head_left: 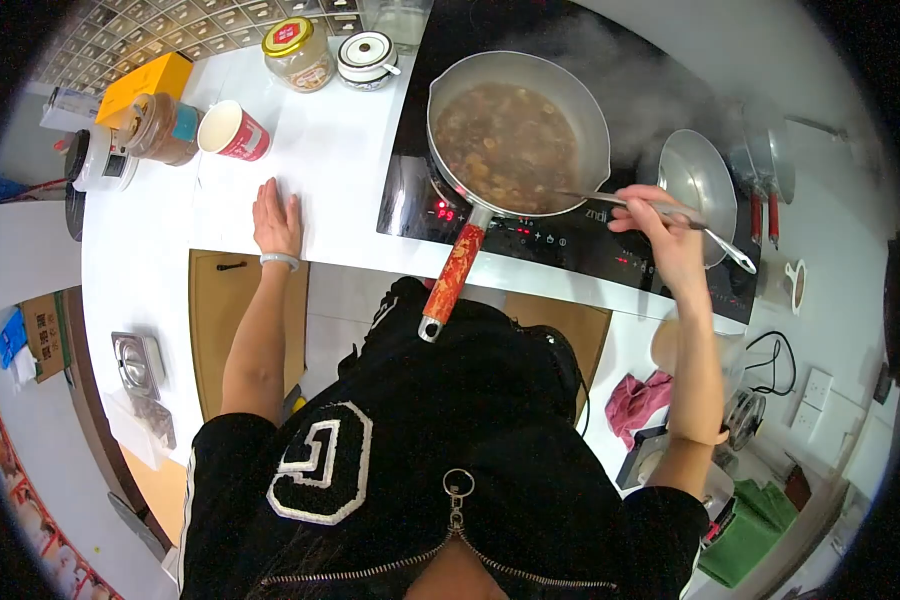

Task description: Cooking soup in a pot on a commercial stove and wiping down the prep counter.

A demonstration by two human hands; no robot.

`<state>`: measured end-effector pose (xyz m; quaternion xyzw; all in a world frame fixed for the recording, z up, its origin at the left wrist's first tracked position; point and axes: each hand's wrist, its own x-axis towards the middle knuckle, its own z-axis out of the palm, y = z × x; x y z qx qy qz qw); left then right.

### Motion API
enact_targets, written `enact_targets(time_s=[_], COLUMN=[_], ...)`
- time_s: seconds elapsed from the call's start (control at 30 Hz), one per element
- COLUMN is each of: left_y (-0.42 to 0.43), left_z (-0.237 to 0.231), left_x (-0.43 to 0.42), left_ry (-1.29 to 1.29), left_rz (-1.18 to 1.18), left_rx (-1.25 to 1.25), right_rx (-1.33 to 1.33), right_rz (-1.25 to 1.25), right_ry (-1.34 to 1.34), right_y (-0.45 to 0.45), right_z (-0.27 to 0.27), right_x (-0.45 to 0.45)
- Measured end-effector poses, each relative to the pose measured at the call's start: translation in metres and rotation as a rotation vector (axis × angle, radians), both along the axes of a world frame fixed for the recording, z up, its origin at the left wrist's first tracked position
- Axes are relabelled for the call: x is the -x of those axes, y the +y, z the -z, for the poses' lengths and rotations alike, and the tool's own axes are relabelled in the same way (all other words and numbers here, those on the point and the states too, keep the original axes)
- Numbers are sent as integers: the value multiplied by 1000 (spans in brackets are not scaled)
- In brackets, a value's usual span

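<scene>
My left hand (276,217) lies palm down on the white countertop (330,187), thumb spread, holding nothing. In my right hand (660,225) is a long metal utensil (600,196), slanting into the near right side of a deep grey saucepan (598,154). Its tip is hidden in the pan. The pan stands on a black induction hob (412,202) and holds a brown broth (502,142) with many small pieces in it; steam rises to the right. The mottled red handle (456,270) juts over the counter's front edge towards me.
A paper cup (232,131), a brown-filled jar (166,129), a yellow-lidded glass jar (298,56) and a lidded white pot (367,60) stand left of the hob. A shallow metal pan (694,180) is right of the saucepan. A pink cloth (637,401) lies at right.
</scene>
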<state>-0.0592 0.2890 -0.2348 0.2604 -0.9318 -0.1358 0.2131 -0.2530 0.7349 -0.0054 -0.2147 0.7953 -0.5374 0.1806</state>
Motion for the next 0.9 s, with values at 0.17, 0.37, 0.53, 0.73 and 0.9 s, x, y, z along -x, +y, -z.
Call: enact_targets(time_s=[0.17, 0.37, 0.53, 0.73, 0.9], left_y=[4, 3, 3, 3, 4], left_z=[-5, -5, -6, -6, -7], left_x=[2, -1, 0, -1, 1], left_ry=[0, -22, -36, -23, 27], left_rz=[-3, -23, -26, -26, -12], left_rx=[-15, -31, -49, -54, -37], right_rx=[267, 341, 246, -99, -480], right_rz=[287, 297, 238, -35, -182], right_ry=[-369, -202, 163, 823, 1287], right_y=[-26, -37, -32, -25, -40], right_z=[38, 18, -6, -7, 32], right_x=[-8, -12, -13, -8, -6])
